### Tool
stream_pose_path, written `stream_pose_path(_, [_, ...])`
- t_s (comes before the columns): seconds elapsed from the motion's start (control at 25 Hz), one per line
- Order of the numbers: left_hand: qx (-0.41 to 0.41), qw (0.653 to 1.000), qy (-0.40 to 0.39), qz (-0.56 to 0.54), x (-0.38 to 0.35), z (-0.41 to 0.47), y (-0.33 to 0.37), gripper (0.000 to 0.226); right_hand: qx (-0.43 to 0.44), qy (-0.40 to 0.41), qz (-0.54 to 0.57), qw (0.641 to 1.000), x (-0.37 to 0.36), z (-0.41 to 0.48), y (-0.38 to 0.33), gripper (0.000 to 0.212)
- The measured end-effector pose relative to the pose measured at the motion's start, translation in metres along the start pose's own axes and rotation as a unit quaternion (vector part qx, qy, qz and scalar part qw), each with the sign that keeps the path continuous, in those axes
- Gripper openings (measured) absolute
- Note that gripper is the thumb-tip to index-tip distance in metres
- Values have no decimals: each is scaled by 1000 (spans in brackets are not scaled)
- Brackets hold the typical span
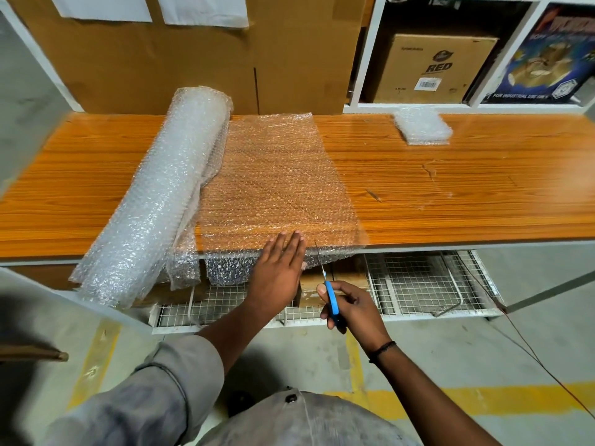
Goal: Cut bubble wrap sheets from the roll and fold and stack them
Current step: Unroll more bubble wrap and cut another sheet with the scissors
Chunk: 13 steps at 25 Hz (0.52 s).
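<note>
A thick roll of bubble wrap [161,191] lies slanted across the left part of the orange wooden table [450,194]. A sheet of bubble wrap [277,178] is pulled out from it to the right, flat on the table, its near end hanging over the front edge. My left hand [278,268] presses flat on the sheet at that edge, fingers straight. My right hand [347,309] grips blue-handled scissors [330,294], whose blades point up at the sheet's hanging edge just right of my left hand. A stack of folded bubble wrap [421,125] sits at the table's back right.
Large cardboard sheets [193,59] lean against the wall behind the table. White shelves at the back right hold a brown carton [434,69] and a printed box [547,53]. A white wire rack [418,284] lies under the table. Yellow lines mark the grey floor.
</note>
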<state>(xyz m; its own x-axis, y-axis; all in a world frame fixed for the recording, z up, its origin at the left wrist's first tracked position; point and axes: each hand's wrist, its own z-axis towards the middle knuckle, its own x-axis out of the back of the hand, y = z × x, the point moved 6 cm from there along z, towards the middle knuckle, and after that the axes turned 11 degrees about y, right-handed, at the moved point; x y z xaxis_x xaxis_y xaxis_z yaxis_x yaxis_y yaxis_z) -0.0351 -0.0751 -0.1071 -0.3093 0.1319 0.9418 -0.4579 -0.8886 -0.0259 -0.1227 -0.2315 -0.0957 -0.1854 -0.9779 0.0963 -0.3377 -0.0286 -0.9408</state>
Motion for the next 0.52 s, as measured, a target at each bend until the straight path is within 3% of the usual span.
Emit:
stream_pose_path(0.24, [6, 1000, -8, 3, 0, 2, -1, 61, 6, -6, 10, 1000, -2, -3, -8, 34])
stream_pose_path(0.52, [8, 1000, 2, 14, 5, 6, 2, 62, 8, -2, 9, 1000, -3, -1, -13, 25])
